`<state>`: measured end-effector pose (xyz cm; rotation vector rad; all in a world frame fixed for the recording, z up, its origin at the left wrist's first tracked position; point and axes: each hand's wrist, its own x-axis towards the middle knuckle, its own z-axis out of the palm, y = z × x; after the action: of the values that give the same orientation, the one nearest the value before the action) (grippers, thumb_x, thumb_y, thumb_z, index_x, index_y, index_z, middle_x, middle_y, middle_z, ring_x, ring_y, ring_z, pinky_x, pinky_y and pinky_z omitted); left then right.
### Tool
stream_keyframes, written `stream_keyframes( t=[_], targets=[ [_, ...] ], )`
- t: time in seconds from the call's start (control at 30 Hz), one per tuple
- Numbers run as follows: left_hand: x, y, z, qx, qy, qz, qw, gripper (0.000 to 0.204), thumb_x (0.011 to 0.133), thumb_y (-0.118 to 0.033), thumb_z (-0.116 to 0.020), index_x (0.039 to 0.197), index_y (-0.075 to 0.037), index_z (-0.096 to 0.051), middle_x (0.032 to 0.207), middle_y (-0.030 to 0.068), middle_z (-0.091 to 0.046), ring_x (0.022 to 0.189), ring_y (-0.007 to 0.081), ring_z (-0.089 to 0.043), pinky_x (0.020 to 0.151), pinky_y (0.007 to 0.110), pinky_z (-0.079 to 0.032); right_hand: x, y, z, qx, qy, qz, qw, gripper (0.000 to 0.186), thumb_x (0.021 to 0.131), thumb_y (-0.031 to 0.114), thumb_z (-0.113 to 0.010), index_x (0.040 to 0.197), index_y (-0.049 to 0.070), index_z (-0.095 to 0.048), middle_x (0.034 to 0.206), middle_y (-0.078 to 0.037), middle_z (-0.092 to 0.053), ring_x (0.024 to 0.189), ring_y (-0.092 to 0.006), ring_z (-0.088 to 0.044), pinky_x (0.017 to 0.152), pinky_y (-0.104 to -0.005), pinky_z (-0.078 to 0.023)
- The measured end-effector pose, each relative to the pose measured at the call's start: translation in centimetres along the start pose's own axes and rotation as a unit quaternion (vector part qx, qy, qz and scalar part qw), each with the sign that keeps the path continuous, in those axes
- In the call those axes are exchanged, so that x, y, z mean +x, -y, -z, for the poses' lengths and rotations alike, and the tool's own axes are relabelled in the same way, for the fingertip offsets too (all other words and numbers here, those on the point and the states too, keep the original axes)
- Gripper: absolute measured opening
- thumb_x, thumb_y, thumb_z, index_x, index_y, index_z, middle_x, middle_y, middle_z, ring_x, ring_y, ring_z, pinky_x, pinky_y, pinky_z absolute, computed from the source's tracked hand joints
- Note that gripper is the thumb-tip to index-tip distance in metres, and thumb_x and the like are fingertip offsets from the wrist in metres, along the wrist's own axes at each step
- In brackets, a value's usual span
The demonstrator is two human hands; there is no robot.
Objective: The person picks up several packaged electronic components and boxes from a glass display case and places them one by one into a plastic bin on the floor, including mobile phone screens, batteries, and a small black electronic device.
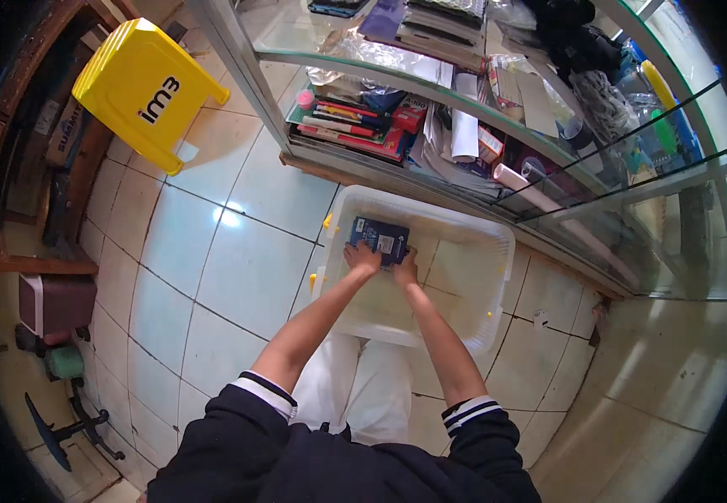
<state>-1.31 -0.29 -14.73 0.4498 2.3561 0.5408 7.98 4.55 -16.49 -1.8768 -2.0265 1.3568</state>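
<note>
A flat dark blue box with pale printing and a white label patch lies inside a translucent plastic storage bin, at its left far part. My left hand grips the box's near left edge, fingers over its top face. At the near right corner, my right hand holds the same box from the side; some of its fingertips are hidden. Whether the box rests on the bin's bottom or is slightly raised, I cannot tell. Yellow clips sit on the bin's left side.
Beyond the bin stands a glass display cabinet crowded with papers, books and bags. A yellow plastic stool is at the far left on the tiled floor. Wooden shelving lines the left side. A pale wall closes the right.
</note>
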Motion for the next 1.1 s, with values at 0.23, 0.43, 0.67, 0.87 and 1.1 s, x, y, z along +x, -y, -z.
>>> stream_keyframes(
  t=[0.23, 0.43, 0.67, 0.87, 1.1],
  targets=[
    [-2.2, -2.6, 2.8, 0.034, 0.027, -0.161, 0.986, 0.056, 0.07, -0.029, -0.054, 0.111, 0.006, -0.039, 0.119, 0.0285, -0.031, 0.117, 0.0377, -0.023, 0.097, 0.04, -0.02, -0.4, 0.5, 3.3, 0.015, 0.069, 0.054, 0.996, 0.054, 0.071, 0.011, -0.052, 0.12, 0.012, -0.031, 0.102, -0.016, -0.051, 0.091, -0.0239, -0.051, 0.073, -0.0317, -0.041],
    [-5.7, -7.4, 15.8, -0.142, -0.011, -0.392, 0.909, 0.041, 0.078, -0.019, -0.05, 0.112, 0.0, -0.039, 0.11, 0.0163, -0.045, 0.104, 0.0251, -0.043, 0.088, 0.032, -0.032, -6.5, 10.7, 13.9, 0.063, 0.035, 0.223, 0.972, 0.037, 0.075, 0.011, -0.051, 0.111, 0.01, -0.045, 0.1, -0.011, -0.052, 0.089, -0.0169, -0.05, 0.077, -0.0273, -0.038],
    [-7.5, -18.8, 26.5, -0.35, -0.08, -0.508, 0.783, 0.033, 0.078, -0.014, -0.048, 0.107, 0.001, -0.045, 0.105, 0.0163, -0.049, 0.102, 0.0262, -0.044, 0.089, 0.03, -0.03, -8.8, 22.9, 25.2, 0.21, -0.055, 0.391, 0.895, 0.029, 0.08, 0.013, -0.046, 0.106, 0.001, -0.048, 0.101, -0.013, -0.052, 0.092, -0.0202, -0.052, 0.079, -0.0282, -0.04],
    [-4.0, -26.2, 28.0, -0.344, -0.169, -0.495, 0.78, 0.042, 0.075, -0.015, -0.048, 0.111, 0.005, -0.039, 0.11, 0.0199, -0.044, 0.104, 0.0299, -0.04, 0.091, 0.035, -0.027, -5.2, 30.6, 27.6, 0.211, -0.179, 0.418, 0.865, 0.034, 0.078, 0.014, -0.045, 0.107, -0.002, -0.047, 0.102, -0.017, -0.052, 0.093, -0.0242, -0.052, 0.08, -0.0308, -0.04],
    [-1.6, -30.4, 28.1, -0.231, -0.225, -0.454, 0.831, 0.042, 0.077, -0.024, -0.047, 0.109, 0.003, -0.045, 0.108, 0.0198, -0.046, 0.103, 0.0289, -0.041, 0.092, 0.037, -0.021, 0.5, 33.7, 26.7, 0.161, -0.258, 0.391, 0.868, 0.038, 0.076, 0.02, -0.052, 0.108, -0.001, -0.048, 0.105, -0.018, -0.048, 0.095, -0.0288, -0.048, 0.083, -0.0328, -0.036]
  ],
)
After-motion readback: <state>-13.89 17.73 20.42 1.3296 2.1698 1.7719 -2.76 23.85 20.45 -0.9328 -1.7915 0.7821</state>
